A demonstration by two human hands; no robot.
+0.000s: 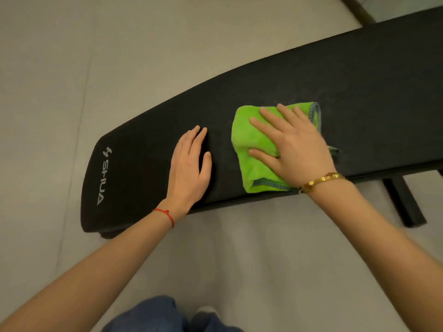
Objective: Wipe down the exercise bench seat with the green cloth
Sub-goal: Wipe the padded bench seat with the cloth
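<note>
A long black padded exercise bench seat (335, 75) runs from lower left to upper right, with a white logo near its left end. A folded green cloth (251, 137) lies on the seat's near half. My right hand (292, 144) presses flat on the cloth with straight, spread fingers. My left hand (189, 166) rests flat on the bare seat just left of the cloth, fingers straight, not touching it.
A black metal bench leg (402, 200) sticks out from under the seat at right. Pale grey floor (72, 68) surrounds the bench. My jeans-clad legs and a shoe (206, 312) stand close to the bench's near side.
</note>
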